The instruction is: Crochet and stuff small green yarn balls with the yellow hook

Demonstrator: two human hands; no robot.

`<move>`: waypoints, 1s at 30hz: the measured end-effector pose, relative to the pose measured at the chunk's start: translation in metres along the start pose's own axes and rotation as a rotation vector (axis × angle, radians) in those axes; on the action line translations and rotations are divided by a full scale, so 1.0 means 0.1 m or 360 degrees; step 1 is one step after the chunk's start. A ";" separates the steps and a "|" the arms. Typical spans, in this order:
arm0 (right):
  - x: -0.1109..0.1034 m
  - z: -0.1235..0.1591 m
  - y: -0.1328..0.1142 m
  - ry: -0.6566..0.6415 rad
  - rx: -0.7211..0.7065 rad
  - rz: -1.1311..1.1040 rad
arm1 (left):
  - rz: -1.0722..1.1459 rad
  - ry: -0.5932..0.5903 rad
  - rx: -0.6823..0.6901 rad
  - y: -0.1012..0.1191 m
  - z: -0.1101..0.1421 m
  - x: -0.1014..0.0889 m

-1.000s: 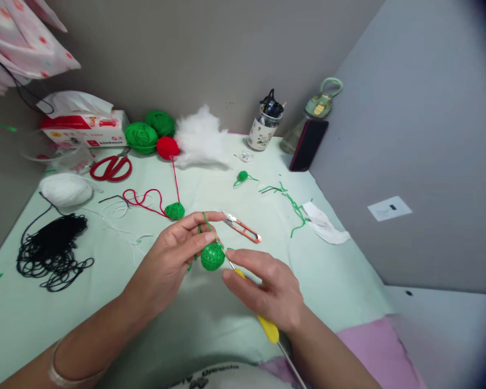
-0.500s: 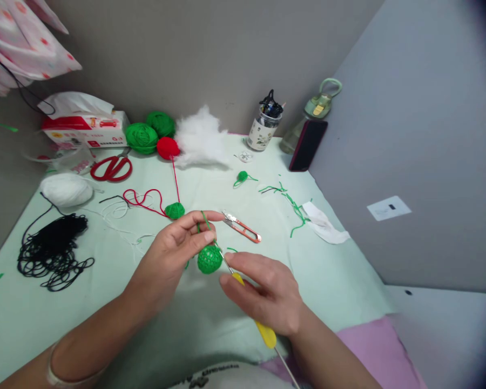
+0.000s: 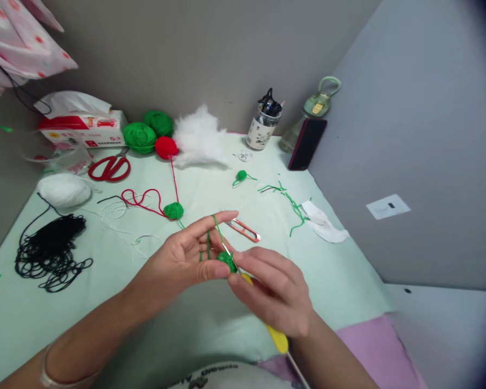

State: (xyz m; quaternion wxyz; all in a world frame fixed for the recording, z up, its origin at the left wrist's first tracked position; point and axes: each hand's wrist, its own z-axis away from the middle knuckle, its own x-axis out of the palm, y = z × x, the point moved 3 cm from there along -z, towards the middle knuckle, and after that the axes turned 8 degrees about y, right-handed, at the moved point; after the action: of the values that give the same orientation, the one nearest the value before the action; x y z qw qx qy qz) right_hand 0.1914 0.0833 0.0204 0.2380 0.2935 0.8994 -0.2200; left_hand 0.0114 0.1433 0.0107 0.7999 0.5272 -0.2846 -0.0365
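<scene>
My left hand (image 3: 186, 262) pinches a small green crocheted piece (image 3: 225, 260) between thumb and fingers, with green yarn (image 3: 215, 227) looped over its raised index finger. My right hand (image 3: 275, 289) grips a yellow-handled crochet hook (image 3: 276, 336), whose metal tip pokes into the green piece. Both hands hover over the pale green table cover (image 3: 210, 189). Most of the piece is hidden between the fingers.
Thread snips (image 3: 245, 229) lie just beyond my hands. A small green ball (image 3: 173, 210), red yarn (image 3: 166, 147), green yarn balls (image 3: 140, 136), white stuffing (image 3: 200, 138), red scissors (image 3: 109, 168), white yarn (image 3: 63, 189) and black yarn (image 3: 51, 251) lie around. A jar (image 3: 261, 129), phone (image 3: 306, 144) and tissue box (image 3: 81, 129) stand behind.
The green piece has turned and slipped deeper between my fingers, so less of it shows. My right hand moved up against the left, and both shifted slightly right.
</scene>
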 end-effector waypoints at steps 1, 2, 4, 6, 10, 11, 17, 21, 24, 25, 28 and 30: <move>-0.01 -0.03 -0.01 0.0095 -0.0032 -0.0014 | 0.0001 0.0032 0.0005 -0.01 0.01 0.01; -0.02 -0.06 -0.01 0.0173 -0.0056 -0.0025 | -0.0002 0.0056 0.0010 -0.02 0.01 0.02; -0.01 -0.10 -0.01 0.0256 -0.0025 -0.0098 | -0.0015 0.0082 0.0019 -0.02 0.02 0.02; 0.02 -0.12 0.02 0.0290 0.0051 -0.0225 | -0.0035 0.0099 0.0038 -0.01 0.02 0.02; 0.07 -0.14 0.11 0.0391 0.0260 -0.0618 | -0.0098 0.0105 0.0051 0.03 0.01 0.01; 0.09 -0.15 0.13 0.0367 0.0325 -0.0718 | -0.0127 0.0121 0.0052 0.03 0.00 0.01; 0.12 -0.09 0.01 0.0266 0.0043 0.0084 | -0.0056 0.0416 0.0154 -0.07 -0.03 0.07; 0.12 -0.04 -0.01 0.0397 0.0017 0.0017 | 0.0253 0.0231 -0.0091 -0.14 -0.01 0.18; 0.13 -0.04 0.09 0.0510 0.0323 -0.0448 | 0.0341 0.0136 -0.0148 -0.11 -0.01 0.17; 0.13 -0.04 0.12 0.0542 0.0415 -0.0574 | 0.0346 0.0133 -0.0135 -0.10 -0.02 0.15; 0.13 -0.03 0.16 0.0521 0.0595 -0.0770 | 0.0287 0.0176 -0.0087 -0.08 -0.05 0.08; 0.12 -0.02 0.17 0.0490 0.0641 -0.0820 | 0.0242 0.0202 -0.0070 -0.08 -0.08 0.04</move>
State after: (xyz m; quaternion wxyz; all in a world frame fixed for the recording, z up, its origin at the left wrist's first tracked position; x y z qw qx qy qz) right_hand 0.1933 0.1021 0.0107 -0.0260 0.1279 0.9078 -0.3987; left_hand 0.0206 0.1445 0.0039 0.8281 0.4877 -0.2717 0.0516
